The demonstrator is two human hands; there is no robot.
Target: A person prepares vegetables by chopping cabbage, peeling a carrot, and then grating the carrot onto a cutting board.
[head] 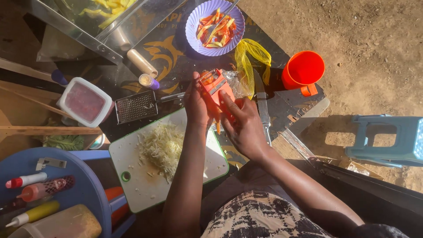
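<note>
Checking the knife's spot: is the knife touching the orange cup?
Apart. The head view shows the knife lying beside the right hand, with dark table surface plainly between its blade and the orange cup.

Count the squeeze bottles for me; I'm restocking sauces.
3, all lying on the round blue tray at lower left: a red-capped white bottle, a reddish bottle and a yellow bottle. Others may lie beyond the frame's edge.

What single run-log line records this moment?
left hand: steadies orange plastic slicer | right hand: pushes carrot on it | below: white cutting board, shredded cabbage
</note>
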